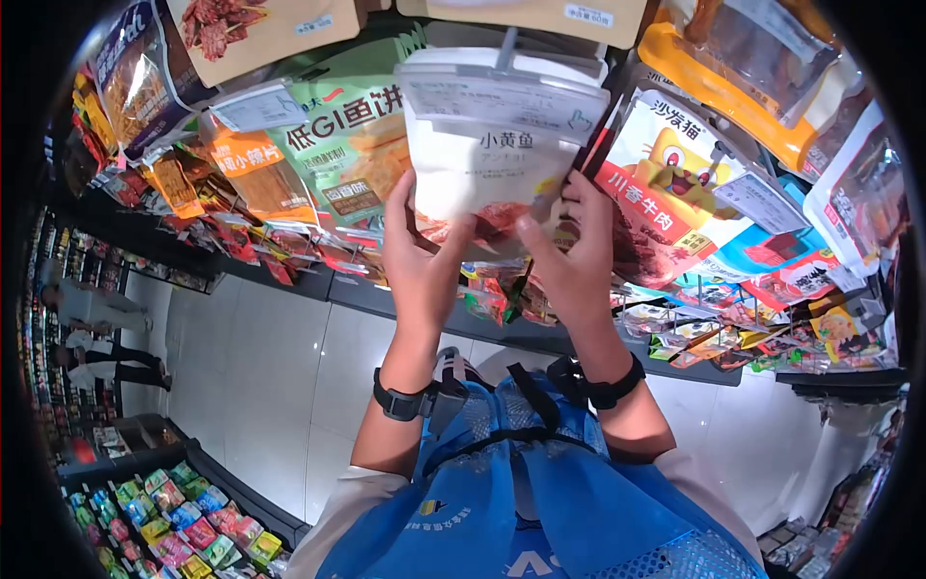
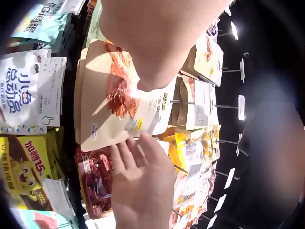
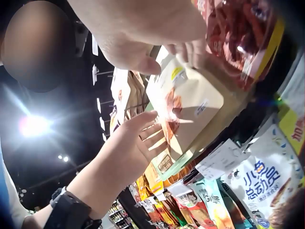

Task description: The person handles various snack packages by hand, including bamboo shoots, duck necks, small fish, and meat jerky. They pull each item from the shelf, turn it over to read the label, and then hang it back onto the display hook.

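A pale snack bag (image 1: pixel 482 183) with a picture of reddish dried fish hangs behind a clear price-tag holder (image 1: pixel 502 92) on the rack. My left hand (image 1: pixel 424 246) holds its lower left side, the thumb over the front. On the opposite side, my right hand (image 1: pixel 577 236) grips the bag with its thumb in front. The right wrist view shows the left hand (image 3: pixel 131 148) with its fingers along the bag's edge. In the left wrist view, the right hand (image 2: pixel 143 176) has its fingertips at the edge of the bag (image 2: pixel 100 86).
A green fish-cake bag (image 1: pixel 342 145) hangs to the left, and a white-and-red beef bag (image 1: pixel 666 183) to the right. Lower rows of packets sit beneath. Metal hooks with tags (image 2: pixel 241 107) jut out. A bin of small packets (image 1: pixel 183 521) stands behind; people (image 1: pixel 106 362) are off left.
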`<state>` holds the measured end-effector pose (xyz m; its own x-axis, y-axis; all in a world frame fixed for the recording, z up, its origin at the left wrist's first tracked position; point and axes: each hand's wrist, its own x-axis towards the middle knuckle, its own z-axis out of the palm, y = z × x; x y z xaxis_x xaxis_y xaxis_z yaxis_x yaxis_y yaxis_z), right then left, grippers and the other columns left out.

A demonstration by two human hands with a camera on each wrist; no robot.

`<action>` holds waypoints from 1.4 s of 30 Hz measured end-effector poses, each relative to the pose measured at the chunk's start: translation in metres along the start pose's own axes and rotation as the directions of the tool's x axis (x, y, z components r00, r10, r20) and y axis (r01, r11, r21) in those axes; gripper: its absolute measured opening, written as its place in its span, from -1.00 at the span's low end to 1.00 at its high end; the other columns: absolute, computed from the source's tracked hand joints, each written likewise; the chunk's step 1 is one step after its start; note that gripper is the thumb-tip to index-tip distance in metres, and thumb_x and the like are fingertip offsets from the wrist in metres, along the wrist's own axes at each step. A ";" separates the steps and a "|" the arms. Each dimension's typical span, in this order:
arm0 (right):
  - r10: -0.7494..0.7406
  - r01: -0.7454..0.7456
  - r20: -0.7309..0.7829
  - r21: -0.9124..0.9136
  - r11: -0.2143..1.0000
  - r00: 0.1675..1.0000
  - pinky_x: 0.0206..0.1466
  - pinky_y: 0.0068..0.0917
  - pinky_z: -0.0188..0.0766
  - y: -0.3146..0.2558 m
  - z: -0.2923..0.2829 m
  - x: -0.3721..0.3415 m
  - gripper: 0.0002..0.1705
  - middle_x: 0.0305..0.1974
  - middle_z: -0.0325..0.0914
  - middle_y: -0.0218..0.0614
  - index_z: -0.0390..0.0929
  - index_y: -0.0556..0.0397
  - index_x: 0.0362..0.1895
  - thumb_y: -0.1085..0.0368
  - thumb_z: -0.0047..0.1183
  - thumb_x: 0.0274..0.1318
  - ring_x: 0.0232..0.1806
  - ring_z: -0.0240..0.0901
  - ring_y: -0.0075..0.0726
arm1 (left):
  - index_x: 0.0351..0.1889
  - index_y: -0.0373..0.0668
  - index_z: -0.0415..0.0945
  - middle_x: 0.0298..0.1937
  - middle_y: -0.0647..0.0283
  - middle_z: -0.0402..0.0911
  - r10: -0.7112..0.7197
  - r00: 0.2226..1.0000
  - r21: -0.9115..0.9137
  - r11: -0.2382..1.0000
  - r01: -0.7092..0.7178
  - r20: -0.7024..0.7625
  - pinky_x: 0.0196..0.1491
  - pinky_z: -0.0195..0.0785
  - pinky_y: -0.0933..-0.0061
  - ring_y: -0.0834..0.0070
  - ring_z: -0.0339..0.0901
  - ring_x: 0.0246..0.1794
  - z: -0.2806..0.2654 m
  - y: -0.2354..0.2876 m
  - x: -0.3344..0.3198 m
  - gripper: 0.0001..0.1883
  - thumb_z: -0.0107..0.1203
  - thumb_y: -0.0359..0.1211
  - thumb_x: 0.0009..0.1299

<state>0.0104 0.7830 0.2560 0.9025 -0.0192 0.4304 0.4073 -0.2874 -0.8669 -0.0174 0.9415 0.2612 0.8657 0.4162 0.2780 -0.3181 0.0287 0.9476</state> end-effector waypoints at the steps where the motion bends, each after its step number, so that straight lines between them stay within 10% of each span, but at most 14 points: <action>1: 0.089 -0.087 -0.014 0.110 0.990 0.996 0.11 -0.33 0.33 -0.004 0.000 0.000 -0.28 0.02 0.32 -0.19 0.29 0.22 0.24 0.32 0.28 -0.01 0.00 0.34 -0.33 | 0.37 -0.41 0.11 0.18 0.04 0.43 -0.034 0.996 -0.106 0.993 0.043 0.087 0.05 0.51 0.46 0.40 0.54 0.07 -0.004 0.007 0.005 -0.31 0.19 -0.60 0.30; 8: 0.063 -0.022 -0.111 0.340 0.940 0.992 0.17 -0.42 0.39 -0.076 0.019 -0.029 -0.40 0.11 0.36 -0.23 0.25 0.26 0.30 0.42 0.11 0.18 0.12 0.39 -0.39 | 0.36 -0.32 0.19 0.19 0.08 0.47 -0.048 0.864 -0.153 0.978 0.144 0.501 0.26 0.31 0.33 0.40 0.45 0.22 -0.061 0.047 0.013 -0.26 0.31 -0.54 0.23; 10: 0.115 -0.082 -0.065 0.382 0.920 0.991 0.17 -0.40 0.39 -0.080 0.026 -0.041 -0.39 0.13 0.37 -0.21 0.22 0.27 0.33 0.43 0.08 0.21 0.13 0.38 -0.39 | 0.44 -0.28 0.10 0.33 0.05 0.39 -0.191 0.683 -0.186 0.880 0.438 0.705 0.31 0.28 0.24 0.31 0.40 0.28 -0.092 0.026 0.016 -0.18 0.18 0.00 0.38; 11: 0.104 -0.093 -0.027 0.269 0.959 0.994 0.15 -0.41 0.41 -0.076 0.031 -0.049 -0.37 0.15 0.34 -0.18 0.18 0.26 0.37 0.41 0.05 0.25 0.13 0.37 -0.41 | 0.47 -0.25 0.06 0.37 0.00 0.33 -0.220 0.666 -0.355 0.706 0.613 0.713 0.35 0.23 0.17 0.23 0.36 0.33 -0.097 0.022 0.008 -0.13 0.00 0.17 0.40; 13: 0.020 -0.027 -0.092 -0.076 0.997 0.996 0.30 -0.20 0.23 -0.077 0.060 -0.075 -0.32 0.20 0.25 0.00 0.16 0.24 0.40 0.37 0.03 0.21 0.21 0.31 -0.08 | 0.53 -0.14 -0.04 0.51 -0.03 0.12 -0.093 0.608 -0.615 -0.098 0.783 0.789 0.48 0.05 0.06 0.07 0.19 0.45 -0.098 0.002 -0.012 0.01 -0.41 0.46 0.37; 16: -0.143 0.113 0.003 -0.627 0.770 0.990 0.43 0.01 -0.02 -0.086 0.084 -0.097 -0.25 0.31 0.17 0.10 0.16 0.23 0.41 0.22 0.04 0.16 0.31 0.17 0.18 | 0.54 -0.07 -0.04 0.53 0.08 0.08 -0.254 0.619 -0.611 0.117 0.783 0.743 0.49 0.02 0.13 0.14 0.13 0.49 -0.099 -0.021 -0.040 -0.05 -0.40 0.43 0.40; 17: -0.160 0.168 0.081 -0.721 0.672 0.984 0.45 0.07 -0.10 -0.088 0.088 -0.101 -0.22 0.34 0.15 0.12 0.16 0.24 0.41 0.16 0.04 0.15 0.35 0.12 0.24 | 0.55 -0.01 -0.04 0.54 0.14 0.07 -0.063 0.590 -0.593 -0.053 0.803 0.805 0.50 -0.01 0.17 0.19 0.09 0.51 -0.105 -0.031 -0.040 -0.09 -0.45 0.41 0.43; 19: -0.127 0.259 0.244 -0.646 0.718 0.961 0.46 0.14 -0.13 -0.102 0.100 -0.104 -0.16 0.41 0.07 0.11 0.15 0.24 0.41 0.04 0.02 0.14 0.42 0.04 0.23 | 0.55 0.00 -0.05 0.53 0.13 0.09 -0.355 0.617 -0.521 0.335 0.785 0.702 0.50 0.01 0.18 0.19 0.11 0.50 -0.106 -0.013 -0.047 -0.10 -0.47 0.40 0.44; 21: -0.116 0.346 0.413 -0.542 0.766 0.904 0.48 0.20 -0.21 -0.108 0.107 -0.104 -0.12 0.47 0.01 0.11 0.15 0.25 0.40 -0.08 -0.01 0.14 0.53 -0.13 0.24 | 0.55 0.01 -0.05 0.53 0.18 0.11 -0.180 0.646 -0.652 -0.420 0.631 0.742 0.49 0.02 0.19 0.24 0.13 0.49 -0.109 -0.018 -0.052 -0.16 -0.51 0.35 0.49; 24: -0.135 0.297 0.331 -0.511 0.807 0.934 0.49 0.20 -0.23 -0.089 0.106 -0.094 -0.13 0.46 0.04 0.12 0.18 0.24 0.39 -0.11 -0.02 0.15 0.52 -0.11 0.25 | 0.55 0.01 -0.04 0.53 0.19 0.12 -0.388 0.630 -0.593 0.227 0.772 0.672 0.50 -0.02 0.20 0.26 0.10 0.51 -0.124 0.001 -0.042 -0.21 -0.50 0.29 0.53; 29: -0.132 0.420 0.502 -0.519 0.745 0.855 0.50 0.16 -0.26 -0.109 0.106 -0.105 -0.06 0.47 -0.02 0.17 0.11 0.33 0.40 -0.14 -0.02 0.14 0.52 -0.15 0.31 | 0.58 -0.04 -0.21 0.61 0.17 -0.15 -0.338 0.704 -0.619 0.336 0.710 0.625 0.55 -0.18 0.12 0.25 -0.16 0.60 -0.127 -0.010 -0.056 -0.20 -0.43 0.23 0.53; 34: -0.206 0.304 0.307 -0.320 0.897 0.929 0.52 0.14 -0.27 -0.091 0.092 -0.097 0.00 0.50 -0.15 0.18 -0.01 0.30 0.45 -0.13 0.03 0.15 0.54 -0.24 0.32 | 0.56 -0.16 -0.24 0.59 -0.03 -0.22 -0.313 0.726 -0.541 0.505 0.673 0.612 0.53 -0.27 0.06 0.06 -0.23 0.59 -0.106 0.002 -0.052 -0.16 -0.39 0.21 0.52; 38: -0.084 0.020 0.212 0.287 0.958 0.974 0.52 0.02 -0.28 -0.102 0.095 -0.105 0.06 0.52 -0.25 0.17 -0.23 0.28 0.52 -0.18 -0.10 0.23 0.56 -0.30 0.24 | 0.55 -0.26 -0.26 0.58 -0.19 -0.27 -0.023 0.862 -0.131 0.986 0.104 0.507 0.52 -0.35 0.02 -0.09 -0.29 0.59 -0.085 0.027 -0.060 -0.12 -0.36 0.19 0.51; 42: 0.117 -0.243 0.263 0.520 0.819 0.958 0.53 -0.02 -0.29 -0.113 0.081 -0.103 0.07 0.53 -0.28 0.16 -0.29 0.25 0.53 -0.22 -0.16 0.24 0.57 -0.32 0.16 | 0.54 -0.34 -0.27 0.56 -0.29 -0.25 0.403 0.678 0.013 0.854 -0.520 0.614 0.52 -0.39 -0.01 -0.17 -0.30 0.58 -0.090 0.022 -0.040 -0.03 -0.33 0.25 0.47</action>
<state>-0.1169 0.8951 0.2888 0.9489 0.1995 0.2446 0.1876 0.2668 -0.9453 -0.0939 1.0072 0.2573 0.6961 -0.2646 0.6674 -0.7168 -0.2040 0.6668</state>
